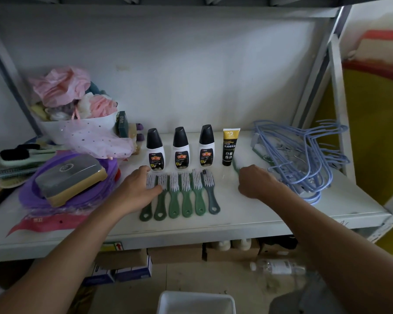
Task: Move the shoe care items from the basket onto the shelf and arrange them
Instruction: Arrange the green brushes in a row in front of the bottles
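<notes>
Three white polish bottles (181, 148) with black caps stand in a row on the white shelf (247, 214). A black and yellow tube (230, 147) stands to their right. In front lie several green-handled brushes (186, 196) side by side, bristles up. My left hand (137, 189) rests flat on the leftmost brushes, fingers apart. My right hand (255, 181) is curled around the handle of a green brush (236, 164) just right of the tube; most of that brush is hidden. The white basket (196, 302) sits on the floor below.
A pile of blue hangers (304, 159) fills the shelf's right side. At the left are a sponge block (72, 177) on purple plates, scrub brushes (21, 155) and a white bowl of bath puffs (77, 109). Boxes and a bottle lie under the shelf.
</notes>
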The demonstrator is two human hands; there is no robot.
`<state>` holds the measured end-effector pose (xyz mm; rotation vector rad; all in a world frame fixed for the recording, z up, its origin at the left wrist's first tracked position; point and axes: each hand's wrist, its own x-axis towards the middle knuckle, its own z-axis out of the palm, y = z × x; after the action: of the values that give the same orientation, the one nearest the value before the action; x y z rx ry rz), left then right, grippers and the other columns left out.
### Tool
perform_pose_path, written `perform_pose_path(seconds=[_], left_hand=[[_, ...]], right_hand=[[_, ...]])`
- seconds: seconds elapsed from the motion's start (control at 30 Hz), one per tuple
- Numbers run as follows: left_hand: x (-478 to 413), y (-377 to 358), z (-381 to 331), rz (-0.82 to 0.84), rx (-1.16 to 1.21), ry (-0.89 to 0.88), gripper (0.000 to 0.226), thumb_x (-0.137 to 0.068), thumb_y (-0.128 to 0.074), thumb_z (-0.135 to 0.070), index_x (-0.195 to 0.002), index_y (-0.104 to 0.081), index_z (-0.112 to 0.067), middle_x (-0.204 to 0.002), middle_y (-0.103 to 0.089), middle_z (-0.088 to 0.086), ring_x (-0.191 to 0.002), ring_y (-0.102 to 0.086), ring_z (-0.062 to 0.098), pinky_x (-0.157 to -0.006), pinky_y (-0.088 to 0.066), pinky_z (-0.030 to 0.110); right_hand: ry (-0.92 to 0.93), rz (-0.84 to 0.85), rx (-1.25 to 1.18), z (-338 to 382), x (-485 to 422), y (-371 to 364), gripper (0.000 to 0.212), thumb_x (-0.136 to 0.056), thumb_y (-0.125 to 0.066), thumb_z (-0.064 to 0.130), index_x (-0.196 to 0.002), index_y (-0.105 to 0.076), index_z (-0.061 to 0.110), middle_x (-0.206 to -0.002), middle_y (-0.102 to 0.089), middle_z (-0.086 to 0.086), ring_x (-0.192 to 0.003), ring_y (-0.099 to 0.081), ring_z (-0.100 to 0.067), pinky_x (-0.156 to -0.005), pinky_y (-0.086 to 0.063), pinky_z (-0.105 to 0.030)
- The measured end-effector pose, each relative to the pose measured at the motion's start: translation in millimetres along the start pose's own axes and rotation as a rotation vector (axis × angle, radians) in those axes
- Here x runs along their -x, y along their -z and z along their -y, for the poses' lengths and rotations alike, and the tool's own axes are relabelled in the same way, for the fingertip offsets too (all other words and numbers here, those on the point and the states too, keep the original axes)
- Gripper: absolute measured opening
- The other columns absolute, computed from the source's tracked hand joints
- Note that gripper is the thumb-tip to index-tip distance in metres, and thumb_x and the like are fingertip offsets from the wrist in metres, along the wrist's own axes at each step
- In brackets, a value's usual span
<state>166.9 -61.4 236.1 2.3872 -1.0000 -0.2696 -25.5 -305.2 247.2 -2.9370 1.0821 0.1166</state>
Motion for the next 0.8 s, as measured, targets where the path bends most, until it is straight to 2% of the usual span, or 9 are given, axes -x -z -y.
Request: perform_pose_path(seconds=[0.07,0.13,0.23,0.33,0.4,0.47,0.57,0.7,0.8], left_hand=[[2.5,-1.8,-3.0,-0.007,0.000,-0.041,0.067,-0.096,-0.062,-0.041,-0.150,-0.031,-0.018,-0.152,-0.043,0.005,-0.133,-0.045,0.019,-0.092,-0.036,0.030],[4.6,-3.3,-6.9,-0.008,0.002,-0.082,0.066,-0.096,-0.062,-0.040,-0.150,-0.031,-0.018,-0.152,-0.042,0.003,-0.132,-0.044,0.017,-0.093,-0.036,0.029],[3.8,-7.8,-9.3,-0.009,0.012,-0.139,0.067,-0.094,-0.063,-0.042,-0.148,-0.033,-0.019,-0.152,-0.042,0.003,-0.134,-0.042,0.016,-0.103,-0.038,0.032],[2.3,-14.5,-12.8,-0.012,0.000,-0.199,0.067,-0.094,-0.063,-0.043,-0.149,-0.033,-0.019,-0.150,-0.043,0.003,-0.135,-0.042,0.015,-0.106,-0.038,0.032],[1.8,-21.1,-17.5,-0.007,-0.020,-0.260,0.067,-0.094,-0.062,-0.043,-0.149,-0.032,-0.020,-0.151,-0.042,0.002,-0.135,-0.041,0.014,-0.106,-0.036,0.029],[1.9,-27.9,-22.7,-0.005,-0.038,-0.332,0.066,-0.095,-0.062,-0.043,-0.149,-0.032,-0.021,-0.151,-0.041,0.001,-0.134,-0.041,0.012,-0.108,-0.036,0.029],[-0.3,-36.4,-26.2,-0.010,-0.063,-0.399,0.067,-0.096,-0.060,-0.045,-0.151,-0.030,-0.023,-0.152,-0.039,-0.001,-0.137,-0.038,0.012,-0.113,-0.037,0.036],[-5.0,-40.9,-26.6,-0.020,-0.079,-0.435,0.065,-0.096,-0.059,-0.044,-0.151,-0.030,-0.024,-0.150,-0.040,-0.002,-0.137,-0.038,0.013,-0.112,-0.039,0.040],[-7.9,-41.7,-24.9,-0.030,-0.084,-0.447,0.064,-0.096,-0.059,-0.044,-0.150,-0.031,-0.025,-0.150,-0.040,-0.004,-0.136,-0.037,0.012,-0.112,-0.039,0.038]], right_hand=[[0.011,0.017,-0.017,-3.4,6.5,1.2,0.024,-0.092,-0.051,0.014,-0.113,-0.060,0.005,-0.106,-0.063,-0.013,-0.094,-0.064,-0.027,-0.071,-0.048,-0.031],[0.021,0.042,-0.020,-8.0,12.8,2.1,0.019,-0.091,-0.055,0.018,-0.106,-0.060,0.008,-0.094,-0.059,-0.008,-0.088,-0.062,-0.025,-0.070,-0.048,-0.030],[0.021,0.078,-0.023,-15.0,18.3,0.6,0.015,-0.088,-0.063,0.025,-0.091,-0.059,0.010,-0.078,-0.053,-0.001,-0.079,-0.060,-0.021,-0.069,-0.052,-0.031],[0.012,0.058,-0.036,-20.9,16.8,-1.8,0.017,-0.090,-0.060,0.028,-0.086,-0.057,0.012,-0.085,-0.059,-0.004,-0.077,-0.059,-0.020,-0.068,-0.051,-0.032],[-0.007,0.009,-0.101,-24.3,14.5,-2.6,0.019,-0.091,-0.062,0.027,-0.101,-0.054,0.012,-0.100,-0.062,-0.009,-0.089,-0.062,-0.025,-0.074,-0.054,-0.037],[-0.010,-0.032,-0.152,-23.4,12.5,-4.6,0.035,-0.091,-0.063,0.027,-0.120,-0.049,0.013,-0.108,-0.061,-0.011,-0.095,-0.062,-0.028,-0.079,-0.055,-0.041],[0.015,-0.050,-0.162,-16.7,7.1,-11.1,0.050,-0.093,-0.061,0.025,-0.139,-0.042,0.018,-0.117,-0.057,-0.013,-0.101,-0.061,-0.031,-0.081,-0.053,-0.040],[0.050,-0.077,-0.139,-8.5,-3.8,-18.0,0.044,-0.094,-0.055,0.020,-0.137,-0.046,0.017,-0.115,-0.058,-0.013,-0.105,-0.059,-0.031,-0.085,-0.052,-0.041],[0.086,-0.079,-0.189,-3.5,-8.0,-17.9,0.048,-0.097,-0.056,0.020,-0.143,-0.043,0.021,-0.120,-0.058,-0.012,-0.108,-0.060,-0.029,-0.088,-0.054,-0.039]])
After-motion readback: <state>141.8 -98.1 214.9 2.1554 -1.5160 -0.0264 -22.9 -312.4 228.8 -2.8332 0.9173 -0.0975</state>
